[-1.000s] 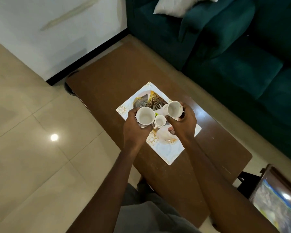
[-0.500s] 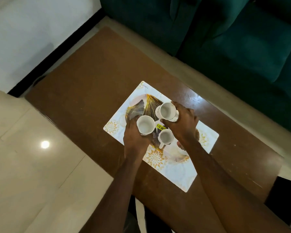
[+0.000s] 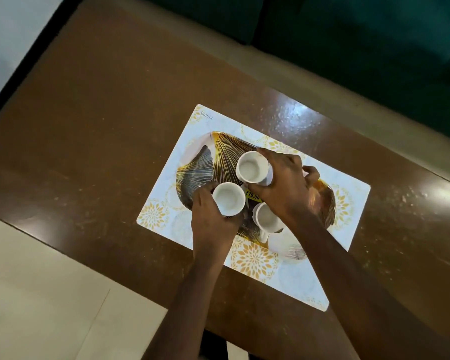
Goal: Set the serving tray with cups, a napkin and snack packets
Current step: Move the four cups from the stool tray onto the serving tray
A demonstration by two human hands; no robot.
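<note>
Clamping fingers (image 3: 268, 155) round empty white cups (image 3: 229, 198) (one apiece): left hand (image 3: 210, 220), right hand (image 3: 283, 184), over the gold-veined tray (image 3: 220, 152).

Forearms (image 3: 190, 294) bare along whole visible length — left grip (image 3: 213, 224), right grip (image 3: 286, 188) bare too.

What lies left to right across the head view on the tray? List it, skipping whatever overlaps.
Left cup, held by the left hand → price sticker → right hand. Left out: the far cup and near cup, which overlap sideways.
</note>
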